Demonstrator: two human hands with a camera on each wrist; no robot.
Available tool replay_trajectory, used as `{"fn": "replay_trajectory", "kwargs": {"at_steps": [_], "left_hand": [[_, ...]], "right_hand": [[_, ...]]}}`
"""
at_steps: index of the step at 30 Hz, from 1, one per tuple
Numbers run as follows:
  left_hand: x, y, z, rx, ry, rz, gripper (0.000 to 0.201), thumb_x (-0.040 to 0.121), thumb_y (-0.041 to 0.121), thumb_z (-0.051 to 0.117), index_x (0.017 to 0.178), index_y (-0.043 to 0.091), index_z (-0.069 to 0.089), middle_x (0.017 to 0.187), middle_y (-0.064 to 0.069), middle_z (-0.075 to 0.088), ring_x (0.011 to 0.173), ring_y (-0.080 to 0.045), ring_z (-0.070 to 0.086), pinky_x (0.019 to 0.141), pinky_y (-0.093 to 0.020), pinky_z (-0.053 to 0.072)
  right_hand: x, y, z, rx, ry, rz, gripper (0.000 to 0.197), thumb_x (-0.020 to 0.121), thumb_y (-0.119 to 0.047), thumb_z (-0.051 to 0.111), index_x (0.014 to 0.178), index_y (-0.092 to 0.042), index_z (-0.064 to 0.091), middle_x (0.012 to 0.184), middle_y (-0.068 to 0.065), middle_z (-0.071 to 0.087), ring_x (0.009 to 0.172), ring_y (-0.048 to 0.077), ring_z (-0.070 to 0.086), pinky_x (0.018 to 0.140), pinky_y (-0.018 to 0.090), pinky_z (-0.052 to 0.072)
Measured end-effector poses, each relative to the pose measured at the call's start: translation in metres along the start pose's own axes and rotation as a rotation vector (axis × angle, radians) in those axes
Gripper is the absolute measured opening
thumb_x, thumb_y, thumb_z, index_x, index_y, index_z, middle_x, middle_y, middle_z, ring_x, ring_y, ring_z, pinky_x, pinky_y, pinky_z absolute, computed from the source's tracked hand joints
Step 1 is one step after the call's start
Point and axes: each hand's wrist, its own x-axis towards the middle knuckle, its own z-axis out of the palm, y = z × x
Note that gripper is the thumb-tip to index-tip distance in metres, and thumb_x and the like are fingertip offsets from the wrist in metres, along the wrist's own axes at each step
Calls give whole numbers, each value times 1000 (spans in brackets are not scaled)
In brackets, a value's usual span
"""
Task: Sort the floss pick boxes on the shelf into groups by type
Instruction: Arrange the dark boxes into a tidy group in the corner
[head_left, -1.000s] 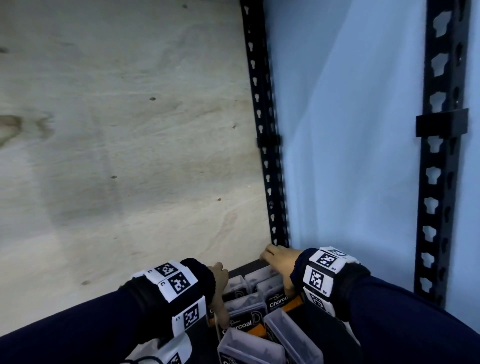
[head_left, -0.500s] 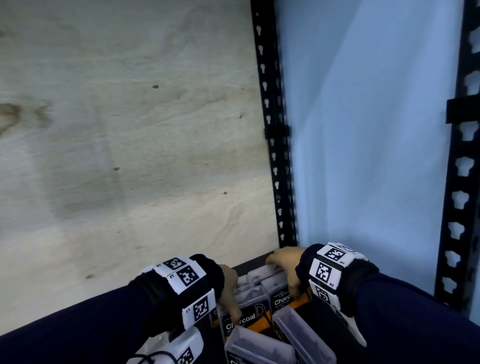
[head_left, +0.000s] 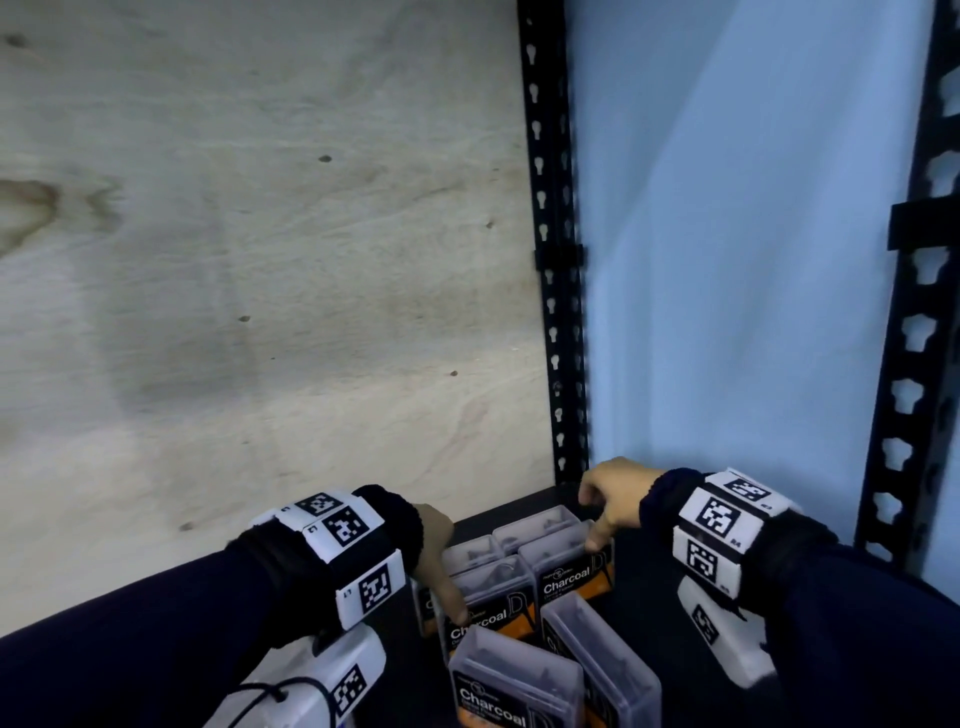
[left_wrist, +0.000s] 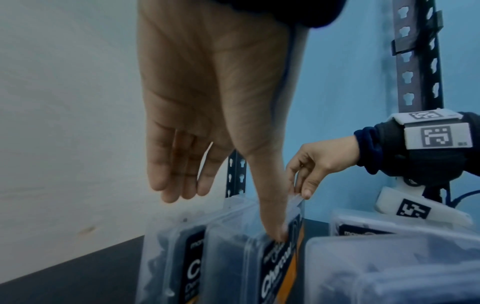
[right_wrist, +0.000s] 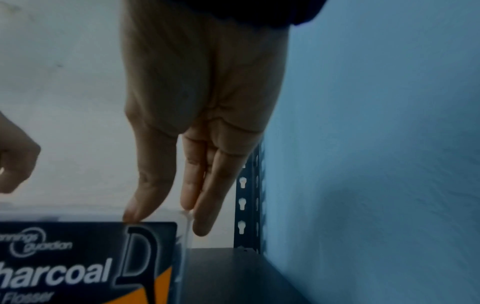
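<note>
Item: Charcoal floss pick boxes, clear cases with black-and-orange labels, standing packed together on the dark shelf in its back right corner beside the black slotted upright. Right hand: grip pinches the top right corner of the rear right box, thumb on the front, fingers behind. Left hand: grip released, fingers straight, thumb tip pressing the box just left of that one.

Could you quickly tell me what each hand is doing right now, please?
Left hand: open, thumb tip on a Charcoal box.
Right hand: pinching the top corner of another Charcoal box.
</note>
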Motion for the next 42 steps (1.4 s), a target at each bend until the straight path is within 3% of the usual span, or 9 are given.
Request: {"fn": "replay_trajectory", "kwargs": {"at_steps": [6,10,19,24,28,34,37,39,42], "left_hand": [[-13,0,-1,-95,145,58,47,79,44,69,105,10,50,96,-4,38,82,-18,39,63,-27,33],[-18,7,-1,-115,143,58,36,81,35,70,96,10,48,95,-6,47,81,-19,44,54,-21,31],[-26,9,-2,-124,75,19,31,82,28,70,100,3,66,67,-1,49,56,-11,44,52,-19,35],[-32,12,-1,-84,87,-10,26,82,27,70,93,6,60,89,-7,53,78,-19,49,51,-18,32],[-44,16,-6,-54,148,15,39,87,18,63,122,1,58,112,-14,62,95,-22,54,71,-27,40],[-68,34,-7,33,106,193,46,85,20,64,128,7,54,128,-11,58,105,-24,56,80,-29,43],[-73,49,-2,78,91,300,52,82,22,69,130,9,52,130,-11,57,112,-26,55,89,-32,47],[-74,57,3,126,116,314,49,83,25,68,125,5,53,126,-14,57,99,-25,52,72,-28,43],[-76,63,9,157,185,295,44,86,24,63,123,3,52,126,-16,55,95,-27,49,59,-23,32]], "right_hand": [[0,3,8,80,32,25,41,78,-18,73,113,0,64,120,15,65,89,15,54,61,16,41],[-1,1,9,97,51,39,41,78,-17,74,114,0,65,121,15,64,102,24,62,80,25,47],[-2,-3,14,79,76,-11,38,78,-20,73,111,-2,67,119,12,66,88,12,51,74,21,40],[-10,-5,12,62,63,-36,39,80,-21,71,115,-3,66,122,12,65,101,22,60,79,22,42],[-28,-13,9,61,108,-84,41,85,-24,65,121,-6,62,125,11,63,112,23,60,90,26,46],[-70,-30,16,97,-92,-41,40,83,-40,65,62,-6,61,35,-8,48,42,3,43,44,12,33],[-81,-33,27,77,-242,5,42,77,-43,70,57,-13,49,49,-5,46,48,8,40,51,18,35],[-83,-32,31,90,-228,26,37,75,-37,73,58,-13,51,57,-2,49,51,9,43,54,21,39],[-85,-29,31,4,-152,49,27,76,-23,73,94,-4,69,79,3,57,70,16,52,62,25,44]]}}
